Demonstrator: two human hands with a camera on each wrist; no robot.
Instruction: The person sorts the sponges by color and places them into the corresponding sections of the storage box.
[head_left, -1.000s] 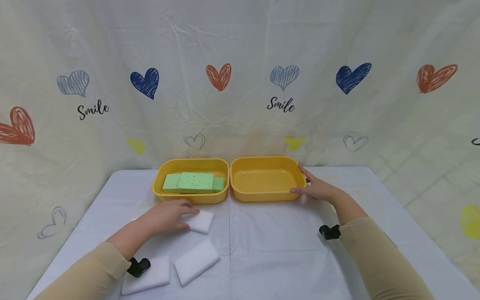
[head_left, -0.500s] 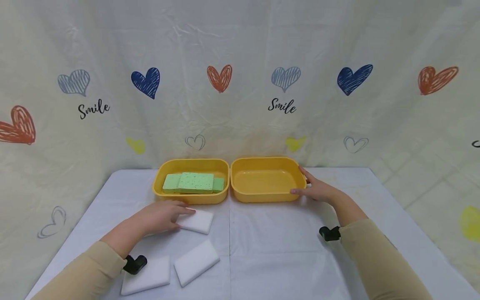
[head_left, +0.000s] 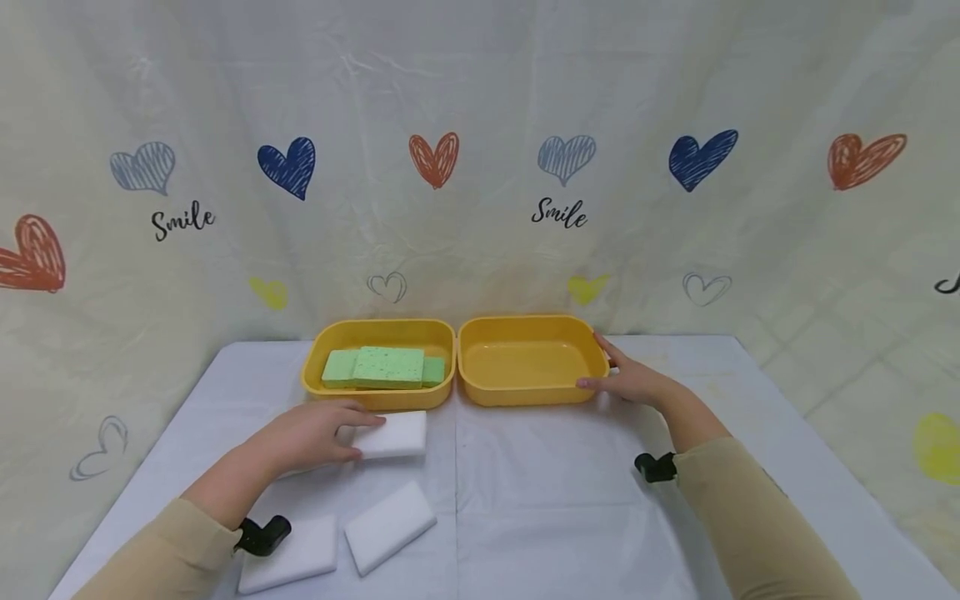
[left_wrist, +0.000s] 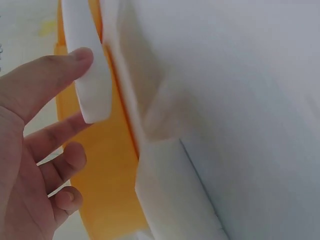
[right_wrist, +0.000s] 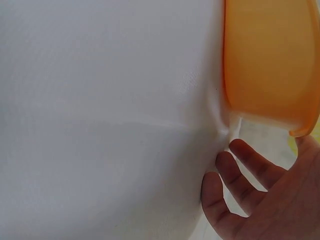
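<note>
My left hand (head_left: 318,433) pinches a white sponge block (head_left: 393,434) at its left end, just in front of the left yellow bin (head_left: 315,396). The left wrist view shows the thumb on one face of the block and a finger behind, the other fingers loosely bent. That block is tilted up from the tabletop. Three speckled green sponges (head_left: 388,367) lie overlapping inside the left bin. My right hand (head_left: 637,379) holds the right end of the right yellow bin (head_left: 532,393), thumb at the front corner and a finger at the back; its other fingers hang bent beside the bin.
Two more white sponge blocks (head_left: 390,528) lie at the front left, one partly under the left wrist's black camera (head_left: 262,535). Another white block (left_wrist: 175,195) lies below the left hand. A heart-printed curtain (head_left: 480,250) hangs right behind the bins.
The pinched white block has tipped up, its near edge now showing, as the left hand drew slightly left. The right hand and both bins have stayed in place.
</note>
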